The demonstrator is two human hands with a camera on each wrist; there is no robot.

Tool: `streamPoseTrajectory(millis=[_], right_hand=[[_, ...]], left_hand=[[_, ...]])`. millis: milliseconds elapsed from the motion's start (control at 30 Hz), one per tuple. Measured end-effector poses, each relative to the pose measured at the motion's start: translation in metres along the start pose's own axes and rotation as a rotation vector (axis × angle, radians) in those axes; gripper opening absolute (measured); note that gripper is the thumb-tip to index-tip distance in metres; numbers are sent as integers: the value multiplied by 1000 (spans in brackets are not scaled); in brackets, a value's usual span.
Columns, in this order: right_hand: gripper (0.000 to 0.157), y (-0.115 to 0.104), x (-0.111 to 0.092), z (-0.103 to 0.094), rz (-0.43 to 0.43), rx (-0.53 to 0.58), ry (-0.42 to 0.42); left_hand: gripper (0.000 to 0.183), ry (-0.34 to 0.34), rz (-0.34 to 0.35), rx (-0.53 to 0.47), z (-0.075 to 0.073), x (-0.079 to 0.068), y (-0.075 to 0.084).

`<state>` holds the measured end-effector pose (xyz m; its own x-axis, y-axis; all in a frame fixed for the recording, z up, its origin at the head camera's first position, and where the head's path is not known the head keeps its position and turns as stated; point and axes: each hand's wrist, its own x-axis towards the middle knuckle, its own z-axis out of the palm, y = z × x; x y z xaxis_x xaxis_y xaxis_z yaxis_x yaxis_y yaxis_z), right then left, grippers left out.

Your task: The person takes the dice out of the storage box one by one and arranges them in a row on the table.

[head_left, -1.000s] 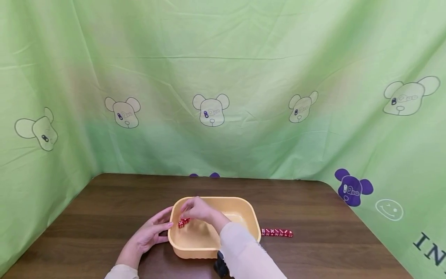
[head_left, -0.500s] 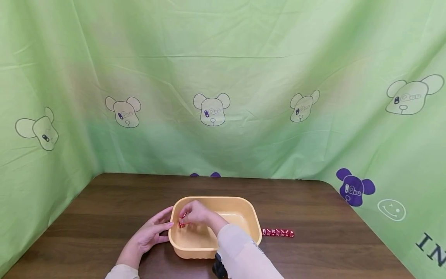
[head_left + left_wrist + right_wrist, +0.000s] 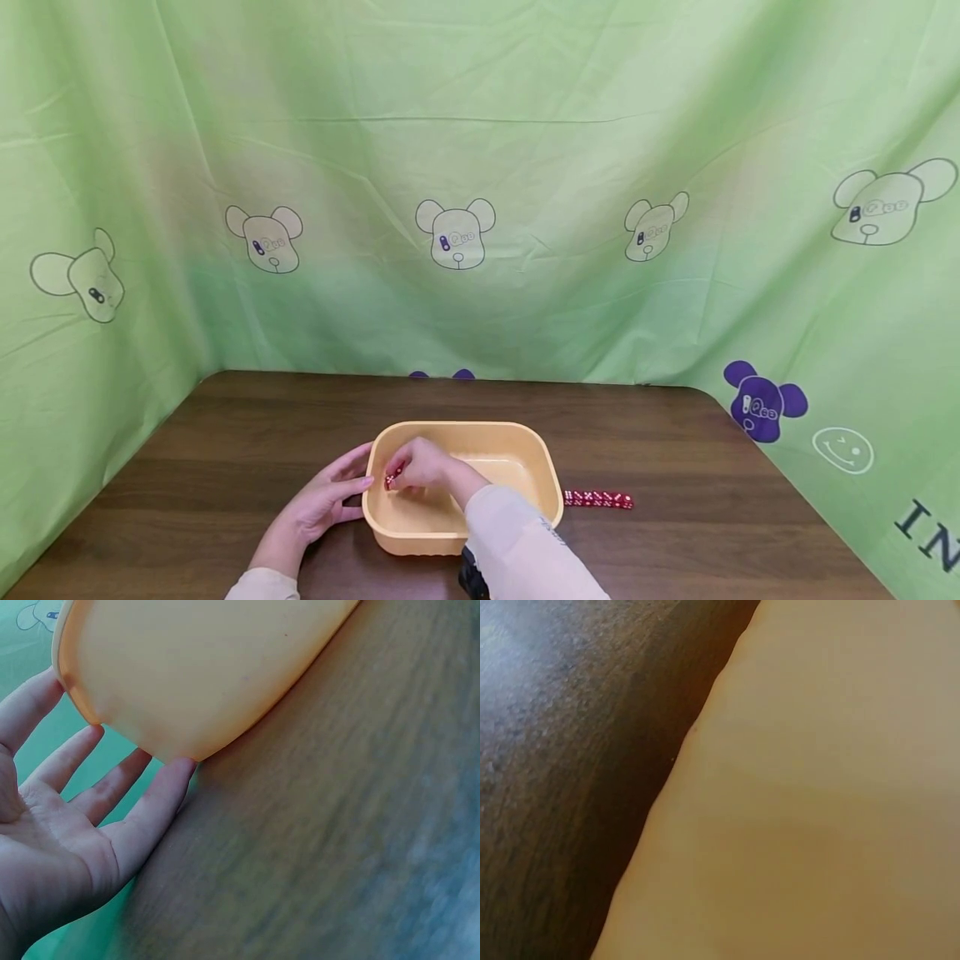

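Observation:
A tan plastic basin (image 3: 517,533) stands on the table. My left hand (image 3: 321,504) is at its left side in the head view; in the left wrist view its fairly straight fingers (image 3: 120,784) touch the basin's outer wall (image 3: 202,667). Inside the basin, my right hand (image 3: 422,467) reaches down near the left wall, its fingers bent and pinching red dice (image 3: 391,481) with white dots. The fingers partly cover these dice. The right wrist view holds only the basin's wall (image 3: 802,787) and the tabletop, with the hand out of sight.
A straight row of several red dice (image 3: 598,499) lies on the dark wooden table (image 3: 675,450), right beside the basin's right wall. A green curtain (image 3: 525,108) with bear-head prints rises behind and around the table. A black device (image 3: 471,575) sits under the right sleeve.
Inside the basin, my right hand has shifted slightly down, and its fingers have drawn in on the dice near the left wall. My left hand and the row of dice have stayed put.

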<state>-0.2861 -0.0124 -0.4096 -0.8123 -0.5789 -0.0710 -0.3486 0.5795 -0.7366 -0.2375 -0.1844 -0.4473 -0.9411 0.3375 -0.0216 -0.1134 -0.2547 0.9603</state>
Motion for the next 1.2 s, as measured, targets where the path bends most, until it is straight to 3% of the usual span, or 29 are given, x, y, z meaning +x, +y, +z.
streamPoseTrajectory(millis=[867, 1200], right_hand=[[9, -1, -2, 4, -54, -143, -13], [9, -5, -1, -2, -40, -63, -33]], left_hand=[[65, -7, 3, -12, 0, 0, 0], [61, -8, 5, -3, 1, -1, 0]])
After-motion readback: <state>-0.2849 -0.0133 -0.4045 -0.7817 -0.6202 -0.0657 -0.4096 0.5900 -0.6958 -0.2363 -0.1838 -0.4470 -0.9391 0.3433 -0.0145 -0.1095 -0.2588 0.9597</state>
